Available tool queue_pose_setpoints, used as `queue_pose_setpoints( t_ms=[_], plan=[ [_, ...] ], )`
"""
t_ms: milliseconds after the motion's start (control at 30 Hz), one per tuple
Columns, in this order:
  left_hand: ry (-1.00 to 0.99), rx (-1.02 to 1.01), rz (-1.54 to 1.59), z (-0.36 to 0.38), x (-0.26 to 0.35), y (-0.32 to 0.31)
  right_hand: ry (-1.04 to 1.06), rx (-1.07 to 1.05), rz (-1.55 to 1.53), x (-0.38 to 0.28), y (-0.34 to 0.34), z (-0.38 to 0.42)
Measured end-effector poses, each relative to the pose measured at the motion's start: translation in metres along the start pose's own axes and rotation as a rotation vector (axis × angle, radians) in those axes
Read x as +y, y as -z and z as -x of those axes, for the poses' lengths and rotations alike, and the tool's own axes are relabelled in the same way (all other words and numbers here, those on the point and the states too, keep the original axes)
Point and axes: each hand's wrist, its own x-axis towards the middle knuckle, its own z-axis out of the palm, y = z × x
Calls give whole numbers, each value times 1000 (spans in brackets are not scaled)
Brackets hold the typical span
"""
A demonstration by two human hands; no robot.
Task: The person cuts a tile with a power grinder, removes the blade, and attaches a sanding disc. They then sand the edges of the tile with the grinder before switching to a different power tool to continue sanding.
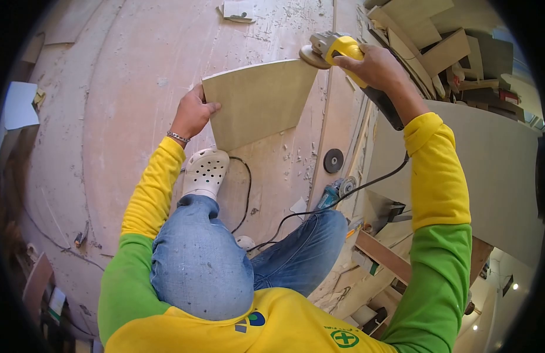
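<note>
My right hand point(375, 67) is wrapped round the yellow and black body of an angle grinder point(349, 52). The grinder's round disc sits at the upper right corner of a thin wooden panel point(260, 103) with a curved top edge. At the panel's left edge, my left hand point(196, 112) grips it near the upper corner, thumb on its front face. The panel stands tilted, its lower left corner close to my white clog point(206, 170). A black power cord point(355, 191) runs from the grinder down past my knee.
On the right of the floor lie a loose black disc point(333, 160) and a second, teal grinder point(329, 197). Wood offcuts point(449, 53) are piled at the upper right. A large pale board point(460, 159) stands below them. Wood chips are scattered over the floor boards point(137, 70).
</note>
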Motion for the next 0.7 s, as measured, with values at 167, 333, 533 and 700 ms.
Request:
queue_pose_setpoints(
  t_ms=[167, 333, 533, 700],
  plan=[
    [-52, -6, 34, 2, 1, -2, -53, -57, 13, -5, 3, -5],
    [-47, 3, -9, -1, -6, -1, -92, -59, 52, 5, 3, -10],
    [-25, 24, -67, -1, -2, 0, 40, -9, -32, -25, -1, 11],
    [-46, 17, -75, -1, 1, 0, 184, 42, -110, -82, 2, 29]
  ],
)
